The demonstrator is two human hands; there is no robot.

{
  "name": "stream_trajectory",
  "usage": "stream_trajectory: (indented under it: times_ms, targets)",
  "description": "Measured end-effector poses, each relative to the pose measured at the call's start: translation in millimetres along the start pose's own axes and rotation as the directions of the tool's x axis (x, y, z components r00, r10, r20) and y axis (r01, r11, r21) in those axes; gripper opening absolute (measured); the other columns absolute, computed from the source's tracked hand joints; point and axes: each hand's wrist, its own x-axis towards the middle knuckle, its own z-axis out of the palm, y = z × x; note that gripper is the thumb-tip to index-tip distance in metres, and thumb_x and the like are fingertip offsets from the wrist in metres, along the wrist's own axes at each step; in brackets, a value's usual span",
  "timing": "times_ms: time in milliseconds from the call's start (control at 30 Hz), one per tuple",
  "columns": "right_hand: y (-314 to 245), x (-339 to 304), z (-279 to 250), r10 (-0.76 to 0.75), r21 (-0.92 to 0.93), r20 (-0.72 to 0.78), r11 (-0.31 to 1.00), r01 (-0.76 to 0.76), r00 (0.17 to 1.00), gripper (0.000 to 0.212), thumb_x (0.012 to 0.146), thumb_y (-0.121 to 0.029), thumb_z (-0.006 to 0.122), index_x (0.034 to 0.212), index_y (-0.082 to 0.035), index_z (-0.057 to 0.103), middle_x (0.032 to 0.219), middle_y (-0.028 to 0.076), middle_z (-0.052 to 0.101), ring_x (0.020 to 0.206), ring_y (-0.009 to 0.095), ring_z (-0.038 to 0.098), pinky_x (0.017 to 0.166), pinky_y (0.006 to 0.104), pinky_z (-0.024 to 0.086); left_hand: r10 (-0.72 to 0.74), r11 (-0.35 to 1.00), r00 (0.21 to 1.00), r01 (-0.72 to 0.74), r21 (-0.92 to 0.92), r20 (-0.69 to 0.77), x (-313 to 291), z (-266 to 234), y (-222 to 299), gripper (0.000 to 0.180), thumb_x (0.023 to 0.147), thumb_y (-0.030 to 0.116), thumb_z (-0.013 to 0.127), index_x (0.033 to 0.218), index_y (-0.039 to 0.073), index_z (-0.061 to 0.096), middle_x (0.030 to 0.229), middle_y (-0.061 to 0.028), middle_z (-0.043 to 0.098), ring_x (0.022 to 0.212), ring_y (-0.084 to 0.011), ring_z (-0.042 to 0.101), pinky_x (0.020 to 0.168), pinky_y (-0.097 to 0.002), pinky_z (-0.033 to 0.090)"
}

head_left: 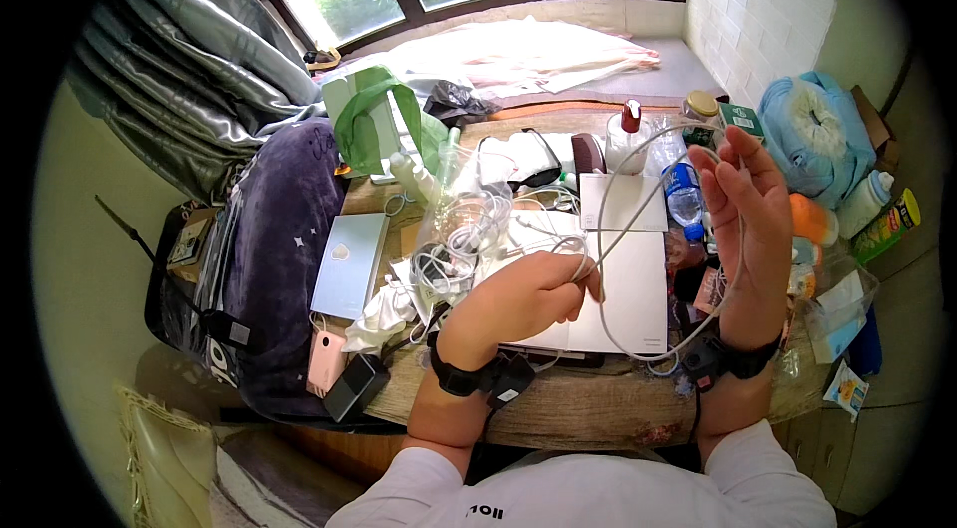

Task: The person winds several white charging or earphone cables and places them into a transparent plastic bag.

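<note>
A thin white cable (624,163) hangs in a wide loop between my two hands, over the middle of the table. My left hand (538,297) has its fingers curled, with part of the cable pinched at the thumb and forefinger. Raised on the right, my right hand (748,214) has the cable running across its bent fingers and down past the palm. Beneath the loop lie white flat boxes or sheets (638,274). A tangle of white cables in clear plastic (469,229) sits just beyond my left hand. Black bands with small devices circle both wrists.
A pale blue box (349,264), a pink power bank (326,361) and a black block (357,388) lie at the left, near a green bag (369,114). A blue-labelled bottle (684,197), a pump bottle (626,141) and a blue plush bundle (817,134) stand right.
</note>
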Motion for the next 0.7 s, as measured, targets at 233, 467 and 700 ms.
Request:
stream_trajectory:
  times_ms: [233, 467, 700]
  targets:
    - [9.6, 4.6, -6.6, -0.047, -0.108, 0.02, 0.993, 0.049, 0.999, 0.039, 0.082, 0.003, 0.066, 0.12, 0.0, 0.056, 0.107, 0.006, 0.059, 0.096, 0.02, 0.066, 0.076, 0.0213, 0.055, 0.204, 0.784, 0.979, -0.155, -0.601, 0.014, -19.7, -13.8, -12.9, 0.009, 0.07, 0.006, 0.046, 0.065, 0.001, 0.052, 0.058, -0.0092, 0.053, 0.051, -0.0186, 0.052, 0.058, -0.0303, 0.047]
    - [17.7, 0.1, 5.1, -0.151, -0.591, 0.067, 0.791, 0.161, 0.986, 0.047, 0.08, 0.001, 0.071, 0.125, -0.004, 0.056, 0.113, 0.008, 0.06, 0.083, 0.008, 0.063, 0.063, 0.0187, 0.05, 0.266, 0.333, 0.911, -0.393, -0.857, -0.314, -16.0, -22.2, -23.0, 0.022, 0.073, 0.016, 0.044, 0.054, 0.005, 0.047, 0.042, -0.0078, 0.041, 0.037, -0.0173, 0.042, 0.051, -0.0336, 0.047]
    - [20.6, 12.7, -14.9, -0.268, -0.529, -0.015, 0.82, 0.22, 0.963, 0.041, 0.089, -0.015, 0.066, 0.127, -0.006, 0.056, 0.11, 0.006, 0.061, 0.077, 0.005, 0.055, 0.06, 0.0181, 0.046, 0.303, 0.063, 0.903, -0.337, -0.939, -0.304, -8.8, -36.3, -25.5, 0.018, 0.08, 0.015, 0.045, 0.067, 0.007, 0.054, 0.04, 0.0002, 0.04, 0.034, -0.0131, 0.036, 0.054, -0.0312, 0.046]
